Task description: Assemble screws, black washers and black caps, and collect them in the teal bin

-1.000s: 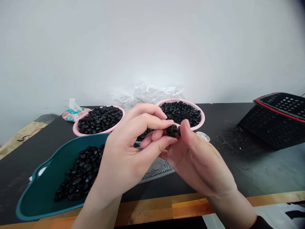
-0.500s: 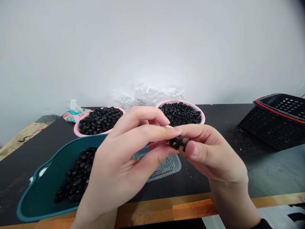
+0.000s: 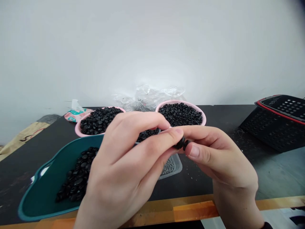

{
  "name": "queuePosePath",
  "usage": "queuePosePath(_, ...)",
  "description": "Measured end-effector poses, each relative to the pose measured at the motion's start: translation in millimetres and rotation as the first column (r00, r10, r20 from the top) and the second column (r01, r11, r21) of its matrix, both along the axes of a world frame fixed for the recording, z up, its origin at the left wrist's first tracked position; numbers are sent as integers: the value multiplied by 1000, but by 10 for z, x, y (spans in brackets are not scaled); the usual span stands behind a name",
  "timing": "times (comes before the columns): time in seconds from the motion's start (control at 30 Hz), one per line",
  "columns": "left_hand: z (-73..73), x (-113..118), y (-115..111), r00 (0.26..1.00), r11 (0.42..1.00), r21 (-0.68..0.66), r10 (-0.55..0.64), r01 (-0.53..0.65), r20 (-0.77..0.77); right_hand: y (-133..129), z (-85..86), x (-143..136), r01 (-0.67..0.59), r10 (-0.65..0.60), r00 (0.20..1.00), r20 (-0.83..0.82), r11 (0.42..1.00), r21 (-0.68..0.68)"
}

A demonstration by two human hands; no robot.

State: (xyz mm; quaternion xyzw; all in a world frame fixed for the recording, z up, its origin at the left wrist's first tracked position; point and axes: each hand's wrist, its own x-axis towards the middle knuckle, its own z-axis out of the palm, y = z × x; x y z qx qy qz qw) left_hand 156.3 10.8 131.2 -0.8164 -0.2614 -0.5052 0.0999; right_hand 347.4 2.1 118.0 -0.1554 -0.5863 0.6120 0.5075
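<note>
Between my two hands is a small black plastic part [image 3: 185, 144], mostly covered by fingers. My left hand [image 3: 133, 159] pinches its left end with thumb and forefinger. On its other end, the thumb and forefinger of my right hand [image 3: 214, 152] are closed. The fingertips of both hands meet above the part. Below and behind my left hand lies a clear plastic tub [image 3: 177, 165] with thin metal pins or screws [image 3: 168, 166], partly hidden. A second heap of small black pieces [image 3: 146, 135] shows through the gap in my left fingers.
A teal basin [image 3: 43, 194] with black round parts stands at left. Behind are two pink bowls [image 3: 204, 119] of small black pieces, clear plastic bags [image 3: 157, 93] and a tissue pack [image 3: 73, 115]. A black basket [image 3: 274, 124] with a red rim stands at right; tape [image 3: 195, 210] lines the table edge.
My left hand has rolled over, its thumb and forefinger now covering more of the black part. My right hand has shifted slightly right and keeps its pinch.
</note>
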Motion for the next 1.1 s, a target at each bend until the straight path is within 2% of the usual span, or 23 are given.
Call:
queuePosePath(0.17,5,9,26,999,997,62,44,-46,27,-34,-6,-62,209,-210,975,-72,978,-23)
queuePosePath(0.33,16,-2,24,997,996,-50,-71,70,-20,-73,18,-76,300,-304,949,-85,952,-61)
queuePosePath(0.53,7,-1,18,991,986,-99,-133,130,-19,-45,37,-27,207,-219,972,-91,971,-119)
queuePosePath(0.77,-2,27,12,990,989,-87,-124,119,-67,-5,75,73,150,-156,988,-19,970,-194)
queuePosePath(0.97,-1,16,-20,988,959,-238,-157,151,-7,3,104,102,66,-82,995,-58,967,-246)
queuePosePath(1.1,8,4,3,980,945,-259,-195,198,38,16,94,79,24,-48,995,-92,968,-248)
